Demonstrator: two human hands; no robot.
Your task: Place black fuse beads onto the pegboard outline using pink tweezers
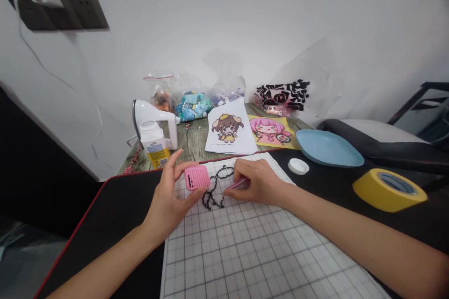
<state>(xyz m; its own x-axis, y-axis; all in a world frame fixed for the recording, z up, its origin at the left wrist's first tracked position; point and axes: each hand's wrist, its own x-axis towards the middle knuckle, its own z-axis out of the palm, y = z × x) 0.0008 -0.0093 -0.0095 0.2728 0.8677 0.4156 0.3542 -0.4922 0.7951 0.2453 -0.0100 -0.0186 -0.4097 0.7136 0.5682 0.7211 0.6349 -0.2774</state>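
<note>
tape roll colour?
Yellow tape roll with a blue core, head view.

white wall [245, 18] with black socket strip [59, 10] behind wooden table [191, 142].

We are looking at soft, even, shadowless light, with wide-angle bending at the edges and corners going slightly dark.

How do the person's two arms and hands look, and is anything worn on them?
Both forearms are bare: no sleeves reach into view. The left hand and the right hand wear no gloves, and no ring, watch or bracelet shows. The fingers are slim, with short nails that look unpainted.
</note>
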